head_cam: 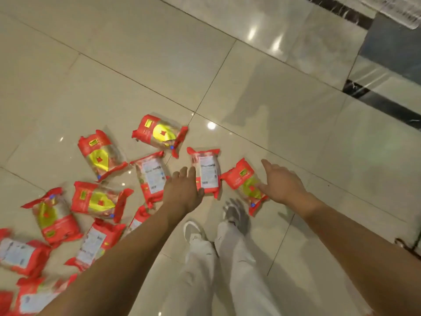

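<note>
Reaching down from the lower left of the frame, the left arm stretches out almost straight. The left hand (pixel 183 190) hangs palm down over the tiled floor (pixel 284 99), fingers straight and close together, its grip open and holding nothing. More red packets (pixel 100 153) lie scattered toward the left edge, and a label-up packet (pixel 151 176) lies just left of the hand. The thumb splays right over the lower left corner of the middle packet (pixel 207 172), which lies flat with its white label up; the blur hides whether they touch. Just right of that, the yellow-fronted packet (pixel 241 179) lies tilted on the floor. The right hand (pixel 283 182) extends from the lower right, palm down, fingers spread, grip open, thumb over that packet's right edge. Pale trousers (pixel 227 258) show below the hands.
</note>
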A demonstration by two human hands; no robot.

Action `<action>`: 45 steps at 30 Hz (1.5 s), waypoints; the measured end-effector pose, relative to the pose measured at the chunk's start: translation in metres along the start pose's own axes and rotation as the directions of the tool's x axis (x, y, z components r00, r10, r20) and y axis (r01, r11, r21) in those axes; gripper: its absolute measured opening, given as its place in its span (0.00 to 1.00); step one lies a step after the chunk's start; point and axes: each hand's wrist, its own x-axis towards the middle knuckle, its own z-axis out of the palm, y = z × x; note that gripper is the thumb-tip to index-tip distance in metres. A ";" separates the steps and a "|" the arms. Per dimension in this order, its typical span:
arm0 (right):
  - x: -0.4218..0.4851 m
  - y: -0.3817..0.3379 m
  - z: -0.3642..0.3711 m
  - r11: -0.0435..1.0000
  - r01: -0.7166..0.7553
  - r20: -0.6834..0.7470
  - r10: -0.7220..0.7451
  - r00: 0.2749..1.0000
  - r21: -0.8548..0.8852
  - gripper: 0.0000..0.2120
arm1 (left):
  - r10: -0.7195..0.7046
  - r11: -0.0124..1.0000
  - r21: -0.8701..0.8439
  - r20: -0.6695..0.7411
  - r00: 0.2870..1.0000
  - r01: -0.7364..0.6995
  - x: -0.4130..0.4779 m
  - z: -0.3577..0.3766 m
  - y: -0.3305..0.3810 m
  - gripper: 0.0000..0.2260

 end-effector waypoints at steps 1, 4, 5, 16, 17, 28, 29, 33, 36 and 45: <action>0.020 0.004 0.017 1.000 -0.004 0.013 0.004 1.000 0.027 0.40 | -0.002 1.000 -0.001 0.020 1.000 0.002 0.020 0.018 -0.002 0.31; 0.082 0.017 0.072 0.997 -0.002 0.059 -0.003 0.998 0.074 0.40 | -0.047 0.999 -0.024 0.058 0.997 0.048 0.084 0.074 -0.007 0.33; 0.103 0.022 0.091 0.996 -0.003 0.082 -0.004 0.997 0.086 0.40 | -0.069 0.997 -0.039 0.077 0.995 0.072 0.105 0.092 -0.007 0.33; 0.300 0.071 0.247 0.970 -0.103 0.129 0.076 0.989 0.219 0.45 | -0.304 0.837 -0.409 0.204 0.931 0.363 0.289 0.257 -0.024 0.36; 0.312 0.079 0.258 0.966 -0.122 0.133 0.093 0.987 0.228 0.45 | -0.335 0.810 -0.429 0.220 0.916 0.399 0.300 0.269 -0.029 0.37; 0.385 0.116 0.306 0.854 -0.178 0.325 0.011 0.946 0.490 0.44 | -0.267 0.333 -0.836 0.360 0.894 0.436 0.353 0.313 -0.053 0.22; 0.377 0.112 0.305 0.858 -0.167 0.303 0.013 0.953 0.486 0.45 | -0.272 0.324 -0.839 0.360 0.892 0.437 0.348 0.310 -0.050 0.21; 0.330 0.089 0.276 0.853 -0.135 0.160 0.061 0.985 0.504 0.43 | -0.337 0.327 -0.849 0.305 0.891 0.414 0.318 0.286 -0.050 0.35; 0.284 0.075 0.229 0.757 -0.139 0.055 0.135 0.989 0.639 0.39 | -0.381 0.337 -0.877 0.205 0.902 0.342 0.278 0.239 -0.055 0.38; 0.060 0.016 -0.065 0.542 0.059 -0.200 0.206 0.958 0.838 0.37 | -0.318 0.341 -0.940 -0.092 0.944 0.023 0.070 -0.071 -0.035 0.31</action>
